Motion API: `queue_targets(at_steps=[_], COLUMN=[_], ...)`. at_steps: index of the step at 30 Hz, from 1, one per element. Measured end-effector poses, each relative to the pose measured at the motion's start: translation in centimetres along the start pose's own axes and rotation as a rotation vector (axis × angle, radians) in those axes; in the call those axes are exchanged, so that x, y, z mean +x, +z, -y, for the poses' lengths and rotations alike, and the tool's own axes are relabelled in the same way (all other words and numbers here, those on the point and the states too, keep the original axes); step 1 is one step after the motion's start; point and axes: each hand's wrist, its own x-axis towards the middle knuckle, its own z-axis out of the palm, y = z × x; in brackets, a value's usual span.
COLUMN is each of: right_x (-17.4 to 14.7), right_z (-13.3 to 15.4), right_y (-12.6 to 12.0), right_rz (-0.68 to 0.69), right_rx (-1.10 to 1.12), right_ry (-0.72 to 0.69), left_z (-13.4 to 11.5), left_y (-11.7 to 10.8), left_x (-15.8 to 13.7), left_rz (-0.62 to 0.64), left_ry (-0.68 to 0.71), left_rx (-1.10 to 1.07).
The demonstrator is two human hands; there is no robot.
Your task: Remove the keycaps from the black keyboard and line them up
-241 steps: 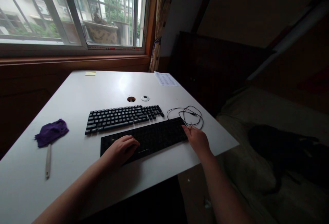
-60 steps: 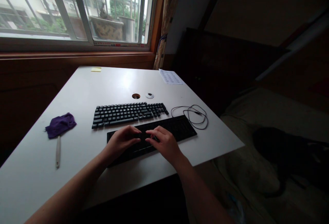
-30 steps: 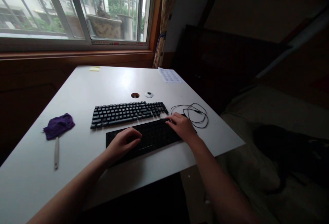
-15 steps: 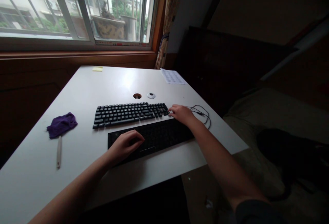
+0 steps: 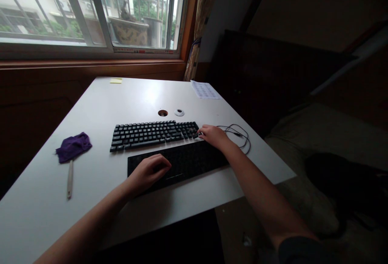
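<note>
Rows of loose dark keycaps (image 5: pixel 142 135) are laid out in keyboard order on the white table (image 5: pixel 97 199). In front of them lies a black keyboard base (image 5: pixel 188 163), its surface too dark to make out in detail. My right hand (image 5: pixel 214 135) reaches over the base to the right end of the keycap rows, fingertips pinched on a small keycap there. My left hand (image 5: pixel 151 169) rests on the left part of the base, fingers curled in, with nothing visible in them.
A purple cloth (image 5: pixel 74 147) covers the end of a pale handle (image 5: pixel 70 179) at the left. A thin cable (image 5: pixel 242 135) is coiled at the right. Behind the keycaps are a round hole (image 5: pixel 163 113) and its white cover (image 5: pixel 179 112). Printed sheets (image 5: pixel 205 90) and yellow notes (image 5: pixel 115 80) lie farther back.
The whole view has shifted very slightly. My right fingers have moved a little at the end of the keycap rows; my left hand stays in place on the base.
</note>
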Motion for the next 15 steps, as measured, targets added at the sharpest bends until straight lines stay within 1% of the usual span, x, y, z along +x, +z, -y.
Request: queue_targets(at_steps=[15], right_x=[0.07], right_z=[-0.31], right_y=[0.77], right_rz=[0.003], right_rx=[-0.01], right_ry=[-0.01], left_z=[-0.16], left_y=[-0.05], left_x=[-0.02], left_rz=[0.007], left_ry=[-0.001], left_rx=[0.004])
